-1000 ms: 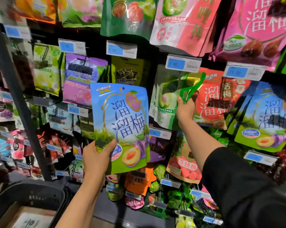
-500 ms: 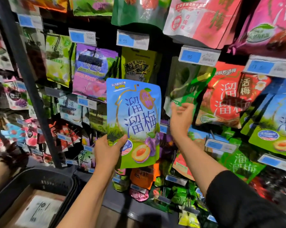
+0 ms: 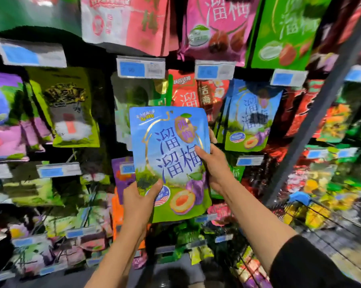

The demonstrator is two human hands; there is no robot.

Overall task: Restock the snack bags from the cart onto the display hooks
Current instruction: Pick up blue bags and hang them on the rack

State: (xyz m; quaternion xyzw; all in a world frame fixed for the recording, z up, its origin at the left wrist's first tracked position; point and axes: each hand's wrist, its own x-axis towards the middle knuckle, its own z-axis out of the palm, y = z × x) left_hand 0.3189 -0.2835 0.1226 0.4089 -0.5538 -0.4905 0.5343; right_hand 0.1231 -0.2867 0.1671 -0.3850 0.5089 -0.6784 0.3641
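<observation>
I hold a blue and green snack bag [image 3: 169,150] with a plum picture upright in front of the display wall. My left hand [image 3: 139,201] grips its lower left corner, thumb on the front. At the bag's right edge my right hand [image 3: 214,163] holds on, with the thumb across the front and fingers behind. Matching blue bags [image 3: 252,115] hang on a hook just to the right, under a blue price tag [image 3: 215,72]. The hook itself is hidden behind the bags.
Pink, green, red and purple snack bags hang in rows all over the wall. A grey upright post [image 3: 312,113] slants down the right side. A wire cart [image 3: 312,223] with a blue handle grip stands at lower right. The picture is blurred.
My right hand has left the green bag on the wall and taken the blue bag's right edge. The view has swung right, so the matching blue bags are now close beside it.
</observation>
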